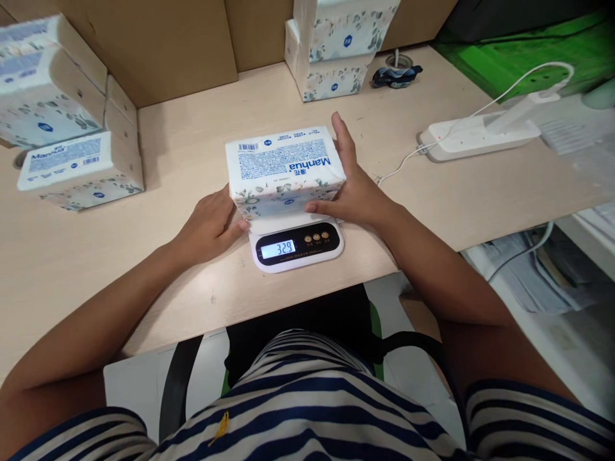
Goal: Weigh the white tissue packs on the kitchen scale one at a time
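Note:
A white pack of tissues [283, 163] with blue print and a leaf pattern sits over a white digital scale [259, 261], covering its plate. The lit display [278, 249] appears to read 32.9. My right hand [355, 186] grips the pack's right end, thumb across the front face and a finger pointing up along the side. At the left end, my left hand [211, 221] rests low against the pack, its thumb by the bottom front corner near the scale. The other left fingers are mostly hidden behind the pack.
More tissue packs [86, 163] are stacked at the left, and another stack [336, 77] stands at the back. Cardboard [182, 45] lines the rear. At the right lies a white power strip [480, 134] with a cable. A dark blue wrapper-like item [396, 77] lies near the back stack.

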`<state>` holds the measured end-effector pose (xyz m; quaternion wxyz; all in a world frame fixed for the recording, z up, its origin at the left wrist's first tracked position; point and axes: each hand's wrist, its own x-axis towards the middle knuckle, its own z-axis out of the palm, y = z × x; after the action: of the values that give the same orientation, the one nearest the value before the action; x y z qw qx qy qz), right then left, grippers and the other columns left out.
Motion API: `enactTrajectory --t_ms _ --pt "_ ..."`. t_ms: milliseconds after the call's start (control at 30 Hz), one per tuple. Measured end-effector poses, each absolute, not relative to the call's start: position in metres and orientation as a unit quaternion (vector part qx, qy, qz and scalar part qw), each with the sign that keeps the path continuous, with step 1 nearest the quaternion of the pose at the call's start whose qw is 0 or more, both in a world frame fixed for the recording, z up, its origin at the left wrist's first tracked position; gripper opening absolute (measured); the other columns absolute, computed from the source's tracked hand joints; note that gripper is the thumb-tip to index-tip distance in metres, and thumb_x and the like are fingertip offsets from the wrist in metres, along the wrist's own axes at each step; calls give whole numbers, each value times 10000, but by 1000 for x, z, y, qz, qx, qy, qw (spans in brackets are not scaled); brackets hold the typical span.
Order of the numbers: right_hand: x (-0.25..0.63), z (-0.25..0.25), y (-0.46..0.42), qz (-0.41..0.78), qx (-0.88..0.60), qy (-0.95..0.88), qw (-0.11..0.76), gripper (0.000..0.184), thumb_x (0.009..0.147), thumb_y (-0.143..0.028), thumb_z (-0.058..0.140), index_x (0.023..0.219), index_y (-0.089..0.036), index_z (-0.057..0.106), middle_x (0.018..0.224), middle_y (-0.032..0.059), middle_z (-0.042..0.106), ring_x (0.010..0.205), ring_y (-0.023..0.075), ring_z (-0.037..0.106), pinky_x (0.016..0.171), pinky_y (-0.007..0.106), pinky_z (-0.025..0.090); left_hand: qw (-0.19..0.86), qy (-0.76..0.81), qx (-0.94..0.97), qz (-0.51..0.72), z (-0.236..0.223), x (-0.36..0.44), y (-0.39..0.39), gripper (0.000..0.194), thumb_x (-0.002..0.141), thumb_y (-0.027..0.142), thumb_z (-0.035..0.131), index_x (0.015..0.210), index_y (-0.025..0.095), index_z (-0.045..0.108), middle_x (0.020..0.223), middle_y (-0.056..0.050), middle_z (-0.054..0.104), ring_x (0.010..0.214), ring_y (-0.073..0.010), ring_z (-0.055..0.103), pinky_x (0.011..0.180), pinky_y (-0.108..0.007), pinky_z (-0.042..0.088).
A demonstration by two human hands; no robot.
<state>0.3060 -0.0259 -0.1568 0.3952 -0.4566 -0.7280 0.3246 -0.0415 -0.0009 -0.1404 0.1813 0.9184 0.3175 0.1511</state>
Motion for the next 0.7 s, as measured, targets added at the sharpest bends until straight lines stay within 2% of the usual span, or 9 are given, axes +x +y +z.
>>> enactTrajectory --t_ms 167,333,433,533,633,700 --pt "307 -158 -25 315 -461 -732 391 1705 574 -1069 818 1871 -411 -74 1861 102 428 1747 461 397 1453 693 308 171 309 923 155 -140 -41 -1 829 1118 859 246 1682 326 539 1687 -127 644 1433 -415 678 1142 -616 602" --pt "308 -158 -26 313 -456 -736 391 1712 576 -1075 807 1871 -402 -87 1847 104 453 1747 463 392 1458 701 295 188 308 918 163 -139 -41 -1 822 1110 873 289 1651 329 584 1673 -112 662 1515 -417 638 1200 -607 601" --pt "308 -157 -28 310 -459 -735 390 1710 580 -1066 815 1873 -395 -81 1847 116 449 1739 464 406 1446 692 325 200 307 915 171 -140 -41 -1 827 1108 874 318 1660 317 582 1693 -119 646 1527 -429 632 1200 -608 610" --pt "308 -157 -29 307 -453 -740 391 1708 590 -1048 831 1871 -387 -85 1853 130 438 1734 458 417 1434 683 349 202 311 911 180 -143 -44 -1 850 1098 883 356 1720 325 512 1804 -120 523 1629 -449 534 1268 -645 569" --pt "308 -159 -28 301 -448 -745 392 1699 605 -1024 848 1867 -387 -94 1855 137 433 1730 447 427 1436 668 343 204 328 901 200 -149 -50 0 921 1057 910 456 1781 342 412 1919 -103 310 1771 -478 295 1372 -707 461" --pt "309 -161 -27 297 -445 -747 394 1692 615 -1009 859 1865 -392 -100 1847 139 444 1723 440 442 1438 662 340 211 333 893 216 -152 -55 1 921 1045 906 500 1783 364 399 1950 -77 203 1805 -477 200 1426 -704 397"
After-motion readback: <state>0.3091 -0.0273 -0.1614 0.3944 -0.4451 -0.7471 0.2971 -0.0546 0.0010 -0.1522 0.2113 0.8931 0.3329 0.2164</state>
